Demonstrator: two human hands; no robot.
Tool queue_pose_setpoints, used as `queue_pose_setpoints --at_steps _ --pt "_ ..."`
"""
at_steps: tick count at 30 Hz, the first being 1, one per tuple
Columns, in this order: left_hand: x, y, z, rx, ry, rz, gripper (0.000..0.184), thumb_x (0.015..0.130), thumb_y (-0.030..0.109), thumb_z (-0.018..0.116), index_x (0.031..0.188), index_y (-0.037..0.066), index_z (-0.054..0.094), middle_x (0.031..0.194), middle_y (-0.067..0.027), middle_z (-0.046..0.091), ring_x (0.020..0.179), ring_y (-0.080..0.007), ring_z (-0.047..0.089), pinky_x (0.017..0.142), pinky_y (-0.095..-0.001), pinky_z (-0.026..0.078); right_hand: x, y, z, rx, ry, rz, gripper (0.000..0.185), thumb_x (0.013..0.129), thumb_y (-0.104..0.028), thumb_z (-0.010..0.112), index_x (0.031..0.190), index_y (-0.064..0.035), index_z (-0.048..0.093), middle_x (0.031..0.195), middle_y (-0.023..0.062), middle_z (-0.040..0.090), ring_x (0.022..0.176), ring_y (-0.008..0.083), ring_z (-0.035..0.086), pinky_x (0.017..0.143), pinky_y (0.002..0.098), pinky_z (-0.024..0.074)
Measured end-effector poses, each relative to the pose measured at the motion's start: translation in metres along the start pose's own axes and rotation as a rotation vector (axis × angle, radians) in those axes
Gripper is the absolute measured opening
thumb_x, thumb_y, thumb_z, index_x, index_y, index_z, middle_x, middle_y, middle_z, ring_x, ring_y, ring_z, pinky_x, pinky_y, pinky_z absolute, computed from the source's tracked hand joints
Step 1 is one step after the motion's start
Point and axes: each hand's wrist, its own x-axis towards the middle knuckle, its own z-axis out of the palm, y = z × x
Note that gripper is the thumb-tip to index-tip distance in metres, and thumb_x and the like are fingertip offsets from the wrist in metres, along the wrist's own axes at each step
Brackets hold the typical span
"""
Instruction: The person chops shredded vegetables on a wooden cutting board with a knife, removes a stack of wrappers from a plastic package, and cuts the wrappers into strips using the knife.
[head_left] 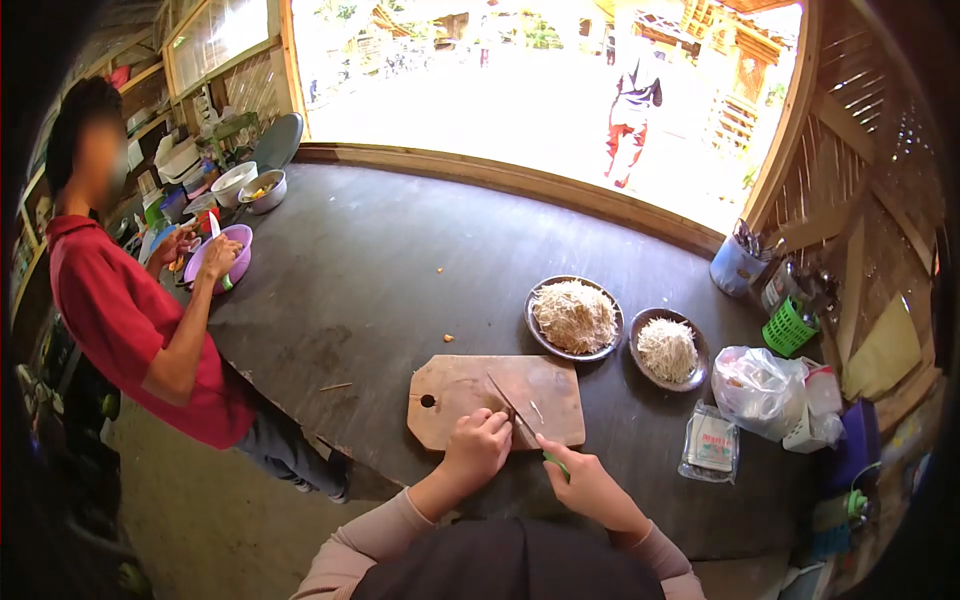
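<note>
My right hand (590,488) is closed around the green handle of a knife (518,412), whose blade slants across the wooden cutting board (445,385). Beside the blade, my left hand (477,443) presses its bent fingers down on a small brownish piece of food, mostly hidden under the fingertips. A few thin pale strips (537,410) lie on the board to the right of the blade. Beyond the board, a dark plate holds a heap of pale shreds (575,315). A smaller plate with whiter shreds (667,350) stands to its right.
Plastic bags (755,390), a clear packet (711,443), a green basket (790,326) and a utensil bucket (738,265) line the right side. At left, a person in a red shirt (150,340) holds a knife over a purple bowl (222,262). Metal bowls (264,192) stand behind.
</note>
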Motion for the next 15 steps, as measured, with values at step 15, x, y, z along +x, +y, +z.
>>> queue_pose_setpoints --at_steps 15 --pt "-0.004 0.008 -0.003 0.147 -0.026 0.069 0.027 0.086 0.020 0.065 0.104 0.001 0.070 0.119 -0.0077 0.066 0.104 -0.0224 0.059 0.082 -0.0372 0.046 -0.003 -0.008 -0.004 0.007 0.040 0.021 0.044 0.093 -0.004 0.058 0.136 -0.0051 0.055 0.101 0.0270 0.068 0.092 0.0444 0.067 0.081 0.0399 0.0530"
